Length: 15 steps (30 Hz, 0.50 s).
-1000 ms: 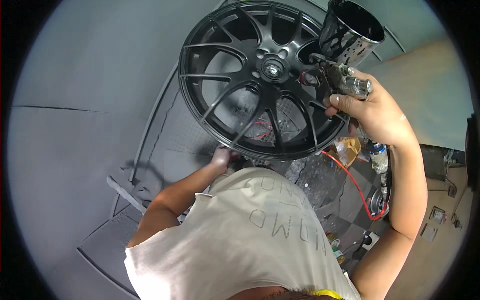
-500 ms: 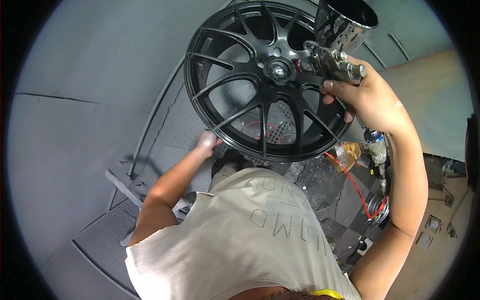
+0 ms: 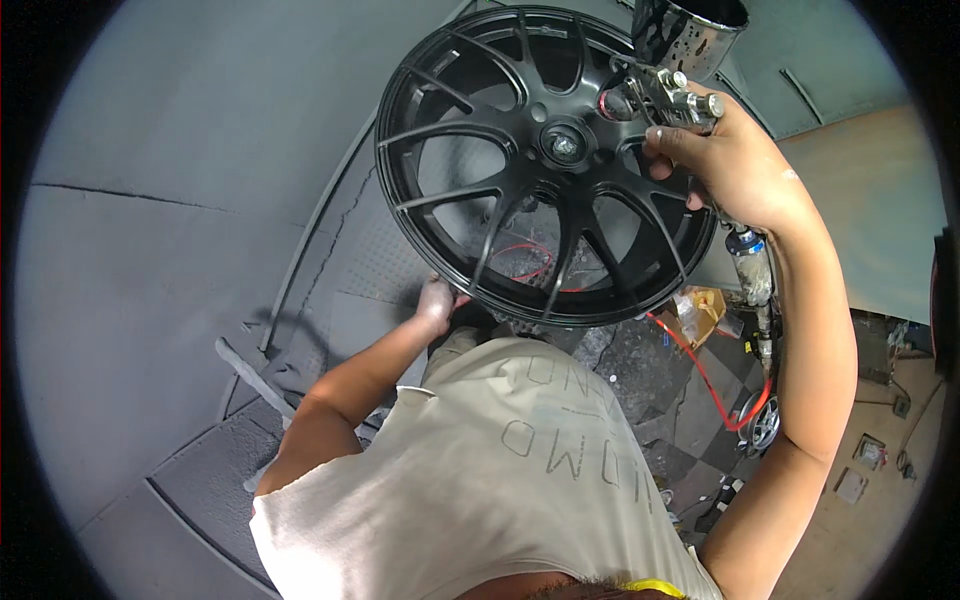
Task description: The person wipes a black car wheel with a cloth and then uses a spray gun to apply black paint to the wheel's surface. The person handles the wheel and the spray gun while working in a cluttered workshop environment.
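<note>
A black multi-spoke car wheel (image 3: 566,180) fills the upper middle, its face toward me. My right hand (image 3: 740,165) is closed around a metal spray gun (image 3: 665,98), held in front of the wheel's right side. A paint-splattered cup (image 3: 690,45) sits on top of the gun. Below the grip hangs an air fitting with a blue ring (image 3: 748,262), which leads into a red hose (image 3: 700,375). At the wheel's lower left rim, my left hand (image 3: 438,303) has its fingers curled against the edge. Some of those fingertips are hidden.
Grey panels (image 3: 180,130) line the left side, with a grey-coated bar (image 3: 250,375) low beside my left arm. On the dark floor at right are an open cardboard box (image 3: 702,312) and a silver wheel (image 3: 762,422). Small items lie farther right.
The wheel has turned, so its spokes sit at different angles, and it has shifted slightly right. My left hand has moved right along the lower rim. The spray gun has risen slightly.
</note>
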Motion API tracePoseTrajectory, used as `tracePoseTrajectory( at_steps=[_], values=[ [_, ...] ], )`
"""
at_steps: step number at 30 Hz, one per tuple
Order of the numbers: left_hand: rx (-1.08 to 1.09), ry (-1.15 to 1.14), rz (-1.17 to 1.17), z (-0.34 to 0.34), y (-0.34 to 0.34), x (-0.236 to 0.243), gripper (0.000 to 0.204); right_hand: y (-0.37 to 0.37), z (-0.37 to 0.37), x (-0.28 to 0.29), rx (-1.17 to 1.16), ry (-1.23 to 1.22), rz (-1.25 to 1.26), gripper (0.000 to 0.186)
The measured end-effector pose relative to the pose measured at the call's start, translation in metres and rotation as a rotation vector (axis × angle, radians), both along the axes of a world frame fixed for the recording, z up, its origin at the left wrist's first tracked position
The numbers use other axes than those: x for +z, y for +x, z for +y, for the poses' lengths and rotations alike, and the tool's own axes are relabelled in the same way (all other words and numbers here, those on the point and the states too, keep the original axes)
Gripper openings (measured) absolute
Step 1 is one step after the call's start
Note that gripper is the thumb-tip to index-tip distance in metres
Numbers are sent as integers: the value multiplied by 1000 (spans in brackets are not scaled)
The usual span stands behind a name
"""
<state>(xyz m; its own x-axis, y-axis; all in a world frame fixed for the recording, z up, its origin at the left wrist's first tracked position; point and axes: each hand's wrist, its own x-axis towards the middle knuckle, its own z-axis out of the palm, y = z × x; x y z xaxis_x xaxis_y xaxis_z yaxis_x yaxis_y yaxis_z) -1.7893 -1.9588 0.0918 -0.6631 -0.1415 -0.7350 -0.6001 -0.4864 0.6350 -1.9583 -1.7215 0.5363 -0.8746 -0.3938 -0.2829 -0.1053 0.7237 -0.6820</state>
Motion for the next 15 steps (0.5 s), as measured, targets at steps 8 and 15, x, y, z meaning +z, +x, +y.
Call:
tracePoseTrajectory(
  at_steps=[8,15],
  values=[
    [-437,114,88,17,31,-20,17,-4,13,-6,-27,-31,-26,26],
    [-263,110,-27,-24,16,-55,20,3,34,3,-98,65,-106,31]
  ],
)
